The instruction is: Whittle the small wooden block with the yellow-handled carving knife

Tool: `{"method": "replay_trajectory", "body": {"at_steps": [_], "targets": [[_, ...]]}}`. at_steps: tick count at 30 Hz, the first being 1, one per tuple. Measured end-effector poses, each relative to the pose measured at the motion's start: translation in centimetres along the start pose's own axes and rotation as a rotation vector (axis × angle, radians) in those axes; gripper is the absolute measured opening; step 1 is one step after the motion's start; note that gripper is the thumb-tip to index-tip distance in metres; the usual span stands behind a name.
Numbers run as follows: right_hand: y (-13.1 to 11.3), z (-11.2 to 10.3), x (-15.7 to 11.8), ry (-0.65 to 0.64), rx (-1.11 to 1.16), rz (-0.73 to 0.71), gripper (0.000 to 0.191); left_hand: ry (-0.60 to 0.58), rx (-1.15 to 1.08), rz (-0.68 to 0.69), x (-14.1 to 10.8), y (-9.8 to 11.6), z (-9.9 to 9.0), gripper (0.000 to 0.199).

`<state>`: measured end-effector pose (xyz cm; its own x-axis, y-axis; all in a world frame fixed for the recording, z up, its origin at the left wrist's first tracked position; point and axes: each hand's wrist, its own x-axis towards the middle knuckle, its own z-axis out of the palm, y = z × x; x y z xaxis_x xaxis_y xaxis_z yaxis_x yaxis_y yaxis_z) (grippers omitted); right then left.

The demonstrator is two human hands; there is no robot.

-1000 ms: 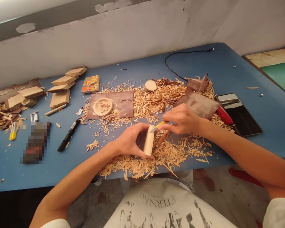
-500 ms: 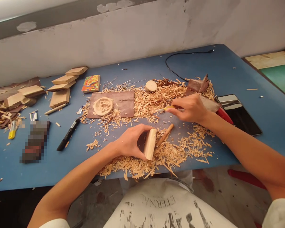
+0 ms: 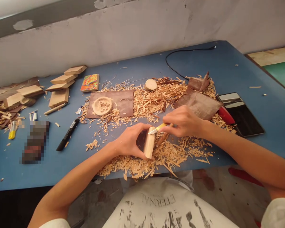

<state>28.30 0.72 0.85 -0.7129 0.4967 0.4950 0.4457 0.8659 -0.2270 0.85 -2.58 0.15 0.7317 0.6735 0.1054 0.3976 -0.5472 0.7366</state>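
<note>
A pale wooden block (image 3: 149, 146) stands on edge near the table's front, and my left hand (image 3: 130, 141) grips it by its two ends between thumb and fingers. My right hand (image 3: 184, 122) is closed round a yellow-handled craft knife (image 3: 161, 127). The knife's blade lies across the top edge of the block, near its far end. Beside the block, a thin wooden stick (image 3: 161, 141) rests on wood shavings (image 3: 173, 153), partly covered by my right hand.
Sandpaper (image 3: 123, 101) carries a carved wooden disc (image 3: 102, 106). A phone (image 3: 242, 115) and a red object (image 3: 226, 115) lie at the right. Left are a black marker (image 3: 68, 134), a patterned box (image 3: 90, 83), several wooden pieces (image 3: 59, 98) and another yellow knife (image 3: 12, 130). A black cable (image 3: 172, 65) curves behind.
My right hand has come down and left with the knife, from over the shavings to the block, where the blade now rests. My left hand keeps its hold, nearly still.
</note>
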Motion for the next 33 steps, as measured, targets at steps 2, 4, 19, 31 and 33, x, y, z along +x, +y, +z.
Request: {"method": "replay_trajectory", "body": {"at_steps": [2,4,19,31,33], "targets": [[0.2,0.1,-0.1,-0.005,-0.001,0.012,0.05,-0.003,0.004,-0.002,0.0,-0.1,0.0,0.092],[0.4,0.1,-0.2,-0.003,-0.005,0.012,0.05,-0.008,0.004,-0.004,0.0,-0.1,0.0,0.091],[2.8,-0.2,-0.6,0.034,-0.163,-0.03,0.05,-0.012,-0.033,-0.032,0.1,0.1,-0.2,0.094],[2.1,-0.7,-0.2,0.074,-0.091,0.056,0.048,-0.022,-0.042,-0.014,0.1,0.1,-0.2,0.092],[0.7,-0.2,0.0,0.082,-0.025,-0.029,0.049,-0.017,-0.04,-0.019,0.1,0.0,-0.1,0.092]]}}
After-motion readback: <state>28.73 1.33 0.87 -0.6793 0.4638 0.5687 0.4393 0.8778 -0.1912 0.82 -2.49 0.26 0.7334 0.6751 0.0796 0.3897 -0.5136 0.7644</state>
